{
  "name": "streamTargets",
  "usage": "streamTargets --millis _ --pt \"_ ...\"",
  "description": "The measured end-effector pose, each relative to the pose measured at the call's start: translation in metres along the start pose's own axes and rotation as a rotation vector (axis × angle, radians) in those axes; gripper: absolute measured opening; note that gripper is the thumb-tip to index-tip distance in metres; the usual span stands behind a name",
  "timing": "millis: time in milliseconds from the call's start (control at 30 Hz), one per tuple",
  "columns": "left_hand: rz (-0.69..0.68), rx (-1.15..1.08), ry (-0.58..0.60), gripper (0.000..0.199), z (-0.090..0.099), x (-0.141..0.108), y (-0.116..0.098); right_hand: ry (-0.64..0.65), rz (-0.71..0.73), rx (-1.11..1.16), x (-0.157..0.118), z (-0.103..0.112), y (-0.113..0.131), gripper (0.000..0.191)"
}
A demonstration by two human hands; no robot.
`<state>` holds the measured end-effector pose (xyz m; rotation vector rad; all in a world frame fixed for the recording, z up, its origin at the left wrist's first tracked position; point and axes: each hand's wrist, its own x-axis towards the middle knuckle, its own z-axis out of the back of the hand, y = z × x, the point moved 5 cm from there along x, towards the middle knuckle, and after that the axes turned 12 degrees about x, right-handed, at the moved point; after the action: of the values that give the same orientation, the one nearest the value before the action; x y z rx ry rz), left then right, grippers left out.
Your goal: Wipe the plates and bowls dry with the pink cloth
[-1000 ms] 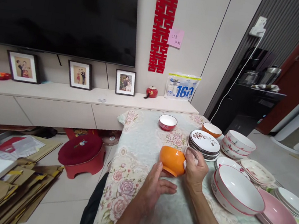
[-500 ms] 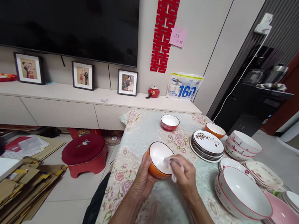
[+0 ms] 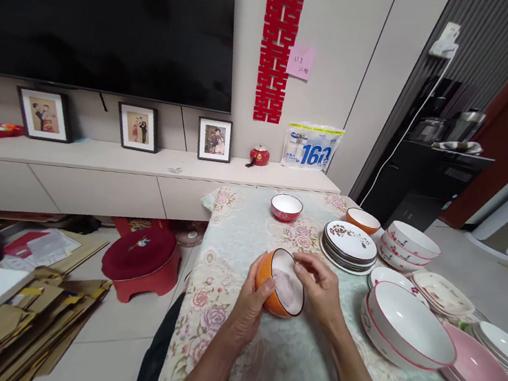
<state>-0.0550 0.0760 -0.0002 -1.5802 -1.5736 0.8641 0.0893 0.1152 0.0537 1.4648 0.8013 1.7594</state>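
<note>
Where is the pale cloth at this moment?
In the head view, lower right of centre, the pale cloth is inside the orange bowl in the left hand.

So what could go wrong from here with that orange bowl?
The orange bowl is tilted in the left hand, so it might slip if that grip loosened. The pale cloth lies bunched inside the bowl and might slide out if it tipped further. The right forearm appears close to the stacked large white bowls, so a sideways swing could perhaps knock them.
</note>
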Motion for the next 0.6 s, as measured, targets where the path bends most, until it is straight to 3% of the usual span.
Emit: streamTargets --millis 133,200,333,433,500,600 --pt "-0.091 0.119 -0.052 0.078 0.005 0.002 0.000 0.347 0.076 0.027 -0.006 -0.026 0.001 0.016" --pt "-0.133 0.189 -0.078 0.079 0.006 0.002 -0.003 0.448 0.059 0.035 -0.009 -0.036 0.002 0.015" --pt "-0.158 0.297 -0.110 0.087 0.007 0.002 -0.009 0.511 -0.247 0.254 -0.015 -0.040 -0.004 0.025" --pt "-0.172 0.309 -0.110 0.090 0.005 0.003 -0.013 0.432 -0.485 0.531 -0.020 -0.033 -0.008 0.037" --pt "-0.180 0.266 -0.144 0.086 0.006 0.003 -0.013 0.397 -0.519 0.644 -0.021 -0.027 -0.005 0.051" --pt "-0.136 0.198 -0.218 0.086 0.012 0.004 -0.009 0.564 -0.408 0.509 -0.022 -0.026 0.006 0.049"
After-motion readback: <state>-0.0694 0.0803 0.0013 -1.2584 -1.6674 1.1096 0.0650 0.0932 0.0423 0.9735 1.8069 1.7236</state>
